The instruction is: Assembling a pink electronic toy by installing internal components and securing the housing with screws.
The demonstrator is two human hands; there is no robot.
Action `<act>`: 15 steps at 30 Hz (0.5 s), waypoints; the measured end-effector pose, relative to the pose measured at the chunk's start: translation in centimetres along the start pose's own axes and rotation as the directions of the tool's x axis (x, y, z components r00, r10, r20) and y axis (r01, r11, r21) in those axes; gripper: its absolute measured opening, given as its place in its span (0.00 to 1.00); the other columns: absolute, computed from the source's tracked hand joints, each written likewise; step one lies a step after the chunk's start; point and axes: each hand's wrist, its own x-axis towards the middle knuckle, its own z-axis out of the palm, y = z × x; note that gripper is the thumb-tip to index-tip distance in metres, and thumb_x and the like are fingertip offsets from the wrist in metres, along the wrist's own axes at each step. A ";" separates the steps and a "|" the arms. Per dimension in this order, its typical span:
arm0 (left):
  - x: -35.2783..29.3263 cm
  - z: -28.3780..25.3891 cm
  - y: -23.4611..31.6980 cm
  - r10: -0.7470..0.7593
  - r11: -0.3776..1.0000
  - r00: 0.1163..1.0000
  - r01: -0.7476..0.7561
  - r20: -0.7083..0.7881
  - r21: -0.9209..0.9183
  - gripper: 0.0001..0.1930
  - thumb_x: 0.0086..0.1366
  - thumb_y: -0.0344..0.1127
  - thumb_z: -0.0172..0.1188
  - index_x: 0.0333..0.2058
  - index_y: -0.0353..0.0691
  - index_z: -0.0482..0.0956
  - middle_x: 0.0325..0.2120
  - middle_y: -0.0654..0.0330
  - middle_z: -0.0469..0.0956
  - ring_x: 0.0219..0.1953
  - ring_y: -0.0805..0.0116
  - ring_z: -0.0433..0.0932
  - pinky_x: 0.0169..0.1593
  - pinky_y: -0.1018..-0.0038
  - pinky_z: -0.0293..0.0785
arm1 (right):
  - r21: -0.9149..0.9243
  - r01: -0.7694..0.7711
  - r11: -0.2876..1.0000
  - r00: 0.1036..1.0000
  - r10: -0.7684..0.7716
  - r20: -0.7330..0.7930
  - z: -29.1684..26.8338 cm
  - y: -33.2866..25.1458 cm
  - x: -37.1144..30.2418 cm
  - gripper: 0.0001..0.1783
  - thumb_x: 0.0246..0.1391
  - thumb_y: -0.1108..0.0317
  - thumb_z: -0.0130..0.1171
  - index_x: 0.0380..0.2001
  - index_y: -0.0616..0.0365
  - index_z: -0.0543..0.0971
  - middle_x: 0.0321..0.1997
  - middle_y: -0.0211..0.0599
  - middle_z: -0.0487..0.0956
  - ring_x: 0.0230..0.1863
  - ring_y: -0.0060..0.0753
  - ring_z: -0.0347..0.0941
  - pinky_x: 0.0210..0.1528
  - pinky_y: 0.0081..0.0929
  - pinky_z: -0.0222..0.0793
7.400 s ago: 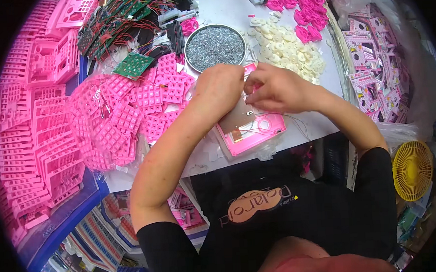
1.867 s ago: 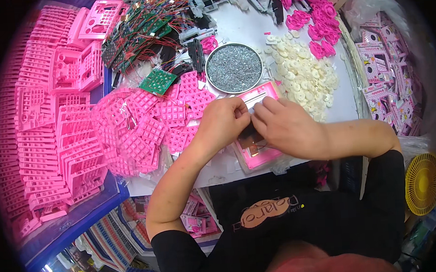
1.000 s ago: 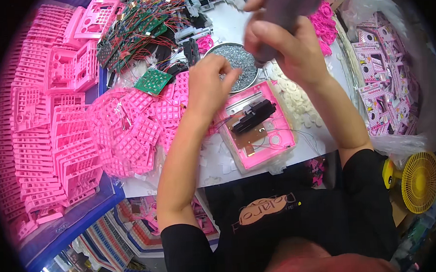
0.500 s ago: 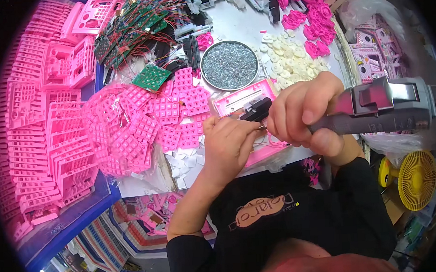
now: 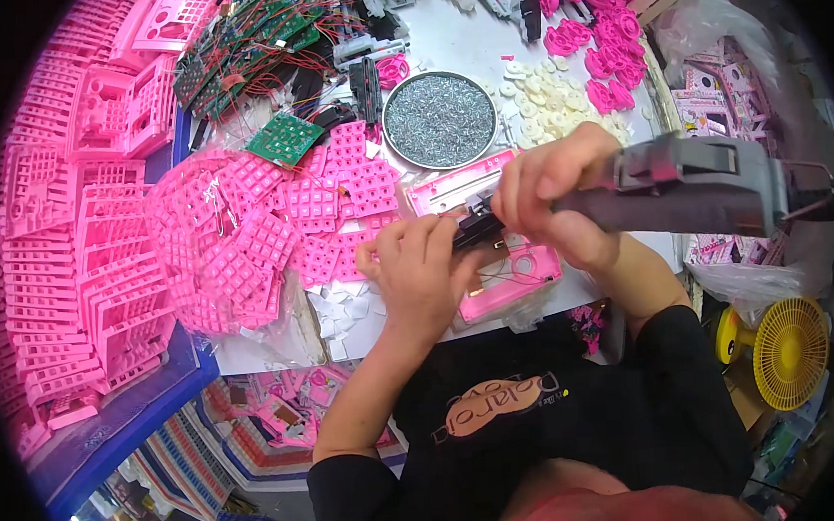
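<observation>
My right hand (image 5: 564,191) is wrapped round a thick grey power screwdriver (image 5: 687,190), whose body points off to the right; its tip is hidden behind my fingers. My left hand (image 5: 420,274) has its fingers bent against a small black mechanism (image 5: 478,221), gripping its left end over a pink plastic casing (image 5: 513,291). Thin dark wires lie in the casing's near part, which rests on the table before me. Just beyond my hands stands a round dish (image 5: 386,121) full of small silvery screws.
Pink keypads (image 5: 324,204), several bagged, lie to the left beside stacked pink casings (image 5: 125,276). Green circuit boards (image 5: 283,138) with red wires are heaped behind. Cream discs (image 5: 550,103) and pink coiled parts (image 5: 609,57) sit at the back right. A yellow fan (image 5: 792,352) stands at right.
The screwdriver and my right hand have lifted and shifted slightly left and away from me. My left hand has moved a little left and down, its fingers now on the black mechanism.
</observation>
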 end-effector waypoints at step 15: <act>-0.9 0.9 -1.7 0.011 0.996 0.999 -0.014 -0.037 -0.091 0.24 0.47 0.42 0.74 0.45 0.47 0.82 0.38 0.70 0.79 0.42 0.65 0.72 0.51 0.58 0.52 | -0.227 -0.063 0.972 0.993 0.084 0.084 -0.1 1.8 -0.3 0.13 0.59 0.70 0.63 0.40 0.53 0.68 0.22 0.33 0.72 0.23 0.29 0.68 0.30 0.32 0.71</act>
